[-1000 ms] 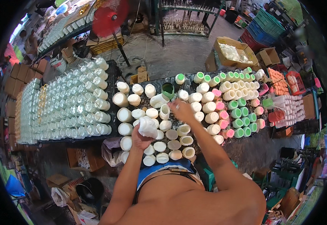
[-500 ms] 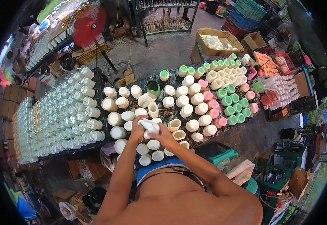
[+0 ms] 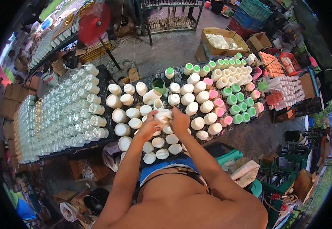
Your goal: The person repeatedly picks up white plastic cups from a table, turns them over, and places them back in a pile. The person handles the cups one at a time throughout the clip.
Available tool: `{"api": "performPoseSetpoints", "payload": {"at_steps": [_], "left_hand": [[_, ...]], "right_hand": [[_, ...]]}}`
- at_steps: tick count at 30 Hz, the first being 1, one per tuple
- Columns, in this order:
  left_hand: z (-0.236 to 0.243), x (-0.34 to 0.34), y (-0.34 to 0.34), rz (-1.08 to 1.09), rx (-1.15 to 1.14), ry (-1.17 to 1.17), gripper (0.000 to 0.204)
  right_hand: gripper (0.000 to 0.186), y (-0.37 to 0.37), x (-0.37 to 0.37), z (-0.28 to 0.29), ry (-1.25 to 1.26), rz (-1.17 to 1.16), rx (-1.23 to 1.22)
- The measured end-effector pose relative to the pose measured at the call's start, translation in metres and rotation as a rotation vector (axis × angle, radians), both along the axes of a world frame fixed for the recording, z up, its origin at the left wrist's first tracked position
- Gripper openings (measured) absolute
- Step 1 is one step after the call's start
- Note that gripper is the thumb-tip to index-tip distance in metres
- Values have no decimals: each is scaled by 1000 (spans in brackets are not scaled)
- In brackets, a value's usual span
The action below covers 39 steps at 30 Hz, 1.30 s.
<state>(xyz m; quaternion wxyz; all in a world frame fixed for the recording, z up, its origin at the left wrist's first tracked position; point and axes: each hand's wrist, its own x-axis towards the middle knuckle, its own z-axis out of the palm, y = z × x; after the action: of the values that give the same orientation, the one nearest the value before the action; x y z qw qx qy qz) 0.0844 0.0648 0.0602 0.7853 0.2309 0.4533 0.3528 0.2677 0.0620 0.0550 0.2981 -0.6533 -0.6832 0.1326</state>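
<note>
Between my two hands is a crumpled, soft-looking white piece (image 3: 163, 116), held above a worktable (image 3: 109, 88) packed with white cylinders (image 3: 125, 129). My left hand (image 3: 148, 128) grips its left side with curled fingers. On its right side, my right hand (image 3: 180, 121) is closed, and its palm side is hidden. Just beyond the piece stands an open hollow cream cylinder (image 3: 158, 104). A white cylinder (image 3: 150, 96) leans beside a dark green open container (image 3: 158, 86). Several white cylinders (image 3: 162, 154) stand close below my wrists.
Rows of clear glass jars (image 3: 67, 114) fill the table's left part. To the right are green-lined cylinders (image 3: 231, 99), pink-topped ones (image 3: 218, 112) and a red pitcher (image 3: 274, 98). A red fan (image 3: 94, 23) stands behind, and a cardboard box (image 3: 227, 41) holds white pieces.
Both hands have shifted right and slightly away from my body with the white piece. My right hand has turned, its back now facing up. The view has shifted slightly.
</note>
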Motion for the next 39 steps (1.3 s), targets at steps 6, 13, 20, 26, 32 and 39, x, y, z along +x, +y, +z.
{"api": "performPoseSetpoints", "payload": {"at_steps": [6, 13, 20, 26, 32, 39], "left_hand": [[-41, 18, 10, -107, 403, 618, 35], [-62, 7, -1, -45, 562, 640, 32], [-72, -67, -71, 5, 563, 786, 22], [-74, -88, -99, 108, 416, 763, 19], [-60, -75, -107, 69, 422, 746, 19], [-53, -65, -108, 29, 422, 774, 19]], "right_hand": [[27, 18, -7, -8, 218, 10, -101], [31, 59, 40, -63, 343, -42, -333], [33, 35, 41, -37, 50, 38, -385], [40, 5, -1, -42, -297, 469, -141], [53, 23, -28, -39, -559, 658, -251], [57, 21, -21, -74, -226, 528, -339]]}}
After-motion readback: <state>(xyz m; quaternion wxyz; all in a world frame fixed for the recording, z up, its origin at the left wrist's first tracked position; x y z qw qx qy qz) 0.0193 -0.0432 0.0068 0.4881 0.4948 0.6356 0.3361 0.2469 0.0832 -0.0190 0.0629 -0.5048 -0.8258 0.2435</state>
